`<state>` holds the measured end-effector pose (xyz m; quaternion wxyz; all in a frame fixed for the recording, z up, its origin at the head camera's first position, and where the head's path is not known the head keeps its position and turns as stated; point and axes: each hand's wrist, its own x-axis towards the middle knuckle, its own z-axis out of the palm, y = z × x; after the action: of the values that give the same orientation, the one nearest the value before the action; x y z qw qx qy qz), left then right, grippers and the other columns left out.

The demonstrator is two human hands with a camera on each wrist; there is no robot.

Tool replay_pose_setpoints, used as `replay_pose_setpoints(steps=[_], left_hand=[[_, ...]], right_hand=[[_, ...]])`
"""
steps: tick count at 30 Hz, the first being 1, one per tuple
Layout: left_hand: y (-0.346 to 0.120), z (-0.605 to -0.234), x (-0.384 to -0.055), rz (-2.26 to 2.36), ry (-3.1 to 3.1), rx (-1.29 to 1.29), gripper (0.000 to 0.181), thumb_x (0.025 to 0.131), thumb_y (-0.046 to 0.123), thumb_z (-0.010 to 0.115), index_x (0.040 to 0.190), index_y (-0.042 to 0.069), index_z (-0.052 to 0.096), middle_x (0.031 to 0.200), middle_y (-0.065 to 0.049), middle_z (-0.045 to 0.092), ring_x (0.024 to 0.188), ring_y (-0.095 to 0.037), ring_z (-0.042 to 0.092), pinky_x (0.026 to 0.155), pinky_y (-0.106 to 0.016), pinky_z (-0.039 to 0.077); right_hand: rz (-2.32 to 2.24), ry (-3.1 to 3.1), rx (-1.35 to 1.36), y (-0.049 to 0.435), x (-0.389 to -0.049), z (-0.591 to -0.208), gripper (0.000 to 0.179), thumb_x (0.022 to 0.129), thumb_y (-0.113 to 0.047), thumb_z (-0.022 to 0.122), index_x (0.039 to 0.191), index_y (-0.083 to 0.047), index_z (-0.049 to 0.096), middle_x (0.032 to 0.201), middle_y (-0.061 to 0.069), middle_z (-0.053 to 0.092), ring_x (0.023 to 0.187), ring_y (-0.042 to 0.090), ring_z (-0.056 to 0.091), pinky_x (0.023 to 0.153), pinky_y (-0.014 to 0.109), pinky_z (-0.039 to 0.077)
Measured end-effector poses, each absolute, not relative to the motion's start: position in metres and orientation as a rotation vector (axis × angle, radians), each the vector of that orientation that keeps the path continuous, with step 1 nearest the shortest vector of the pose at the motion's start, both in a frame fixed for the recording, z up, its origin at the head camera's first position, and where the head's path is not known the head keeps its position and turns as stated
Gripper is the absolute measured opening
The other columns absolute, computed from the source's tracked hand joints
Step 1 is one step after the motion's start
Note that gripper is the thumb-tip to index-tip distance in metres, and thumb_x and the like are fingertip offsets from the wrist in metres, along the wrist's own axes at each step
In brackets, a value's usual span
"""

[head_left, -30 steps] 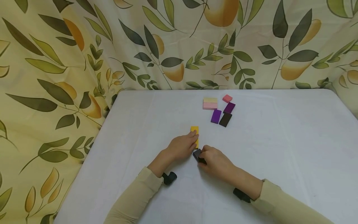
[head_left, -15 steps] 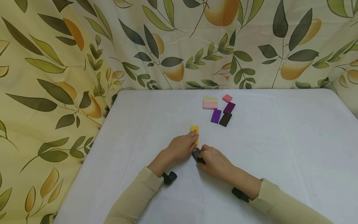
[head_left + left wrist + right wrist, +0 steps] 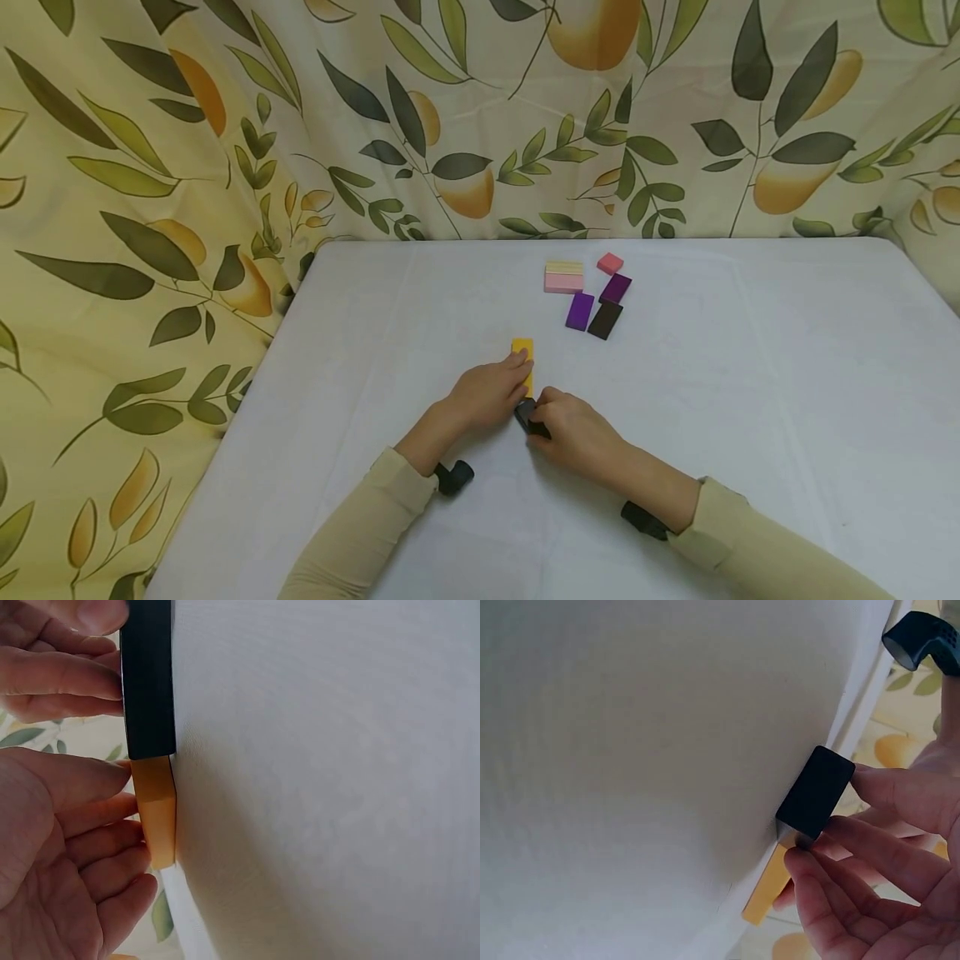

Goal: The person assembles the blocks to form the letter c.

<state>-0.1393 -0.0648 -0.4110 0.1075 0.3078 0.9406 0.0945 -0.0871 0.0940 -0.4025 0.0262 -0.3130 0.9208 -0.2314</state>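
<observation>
The left hand (image 3: 486, 397) rests on a yellow rectangular block (image 3: 522, 344) lying on the white table, its fingertips pressing the upper face. Pinched between the thumb and fingers of the right hand (image 3: 579, 427) is a black rectangular block (image 3: 524, 412). One end of the black block (image 3: 148, 690) meets the near end of the yellow block (image 3: 156, 810) in the left wrist view. From the right wrist, the black block (image 3: 816, 787) shows a smooth broad side, with the yellow block (image 3: 765, 892) beyond it. Fingers cover part of both blocks in the head view.
Farther back lie cream and pink blocks (image 3: 564, 279) side by side, a coral block (image 3: 611, 263), a dark purple one (image 3: 616, 288), a violet one (image 3: 580, 312) and a dark brown one (image 3: 605, 321). A leaf-and-fruit patterned curtain (image 3: 555, 192) hangs behind the table (image 3: 750, 375).
The right hand has shifted the black block slightly left and up against the yellow block's end, then held still. The left hand has stayed in place.
</observation>
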Motion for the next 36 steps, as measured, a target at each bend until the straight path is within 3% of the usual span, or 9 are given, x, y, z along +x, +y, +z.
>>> replay_pose_setpoints(steps=[6,13,28,36], left_hand=[[-0.066,-0.411,-0.140,0.305,2.770,0.922,0.043,0.098,0.024,0.043,0.137,0.006,0.043,0.143,-0.008,0.034,0.129,-0.016,0.034,0.097,-0.031,0.037],[-0.065,-0.413,-0.141,0.308,2.773,0.924,0.043,0.098,0.025,0.044,0.137,0.007,0.044,0.143,-0.007,0.034,0.129,-0.015,0.034,0.097,-0.031,0.037],[-0.063,-0.415,-0.141,0.292,2.772,0.901,0.044,0.098,0.024,0.044,0.138,0.007,0.041,0.145,-0.006,0.031,0.131,-0.013,0.030,0.099,-0.029,0.035],[-0.064,-0.412,-0.139,0.285,2.770,0.894,0.044,0.097,0.024,0.045,0.137,0.007,0.043,0.144,-0.006,0.032,0.130,-0.014,0.032,0.097,-0.029,0.037]], right_hand=[[-0.753,2.817,-0.912,0.098,-0.090,-0.399,0.013,0.077,-0.013,0.074,0.080,-0.001,0.069,0.083,0.005,0.059,0.068,0.012,0.054,0.061,0.024,0.048],[-0.806,2.859,-0.784,0.113,-0.109,-0.390,0.024,0.081,-0.013,0.070,0.096,0.006,0.068,0.092,0.014,0.065,0.087,0.027,0.063,0.077,0.039,0.051],[-0.782,2.925,-0.557,0.157,-0.160,-0.391,0.028,0.082,-0.006,0.064,0.104,0.011,0.064,0.099,0.025,0.063,0.096,0.040,0.057,0.084,0.051,0.044],[-0.750,2.951,-0.586,0.167,-0.188,-0.392,0.030,0.080,-0.001,0.063,0.107,0.013,0.062,0.100,0.027,0.061,0.093,0.038,0.057,0.084,0.050,0.044]])
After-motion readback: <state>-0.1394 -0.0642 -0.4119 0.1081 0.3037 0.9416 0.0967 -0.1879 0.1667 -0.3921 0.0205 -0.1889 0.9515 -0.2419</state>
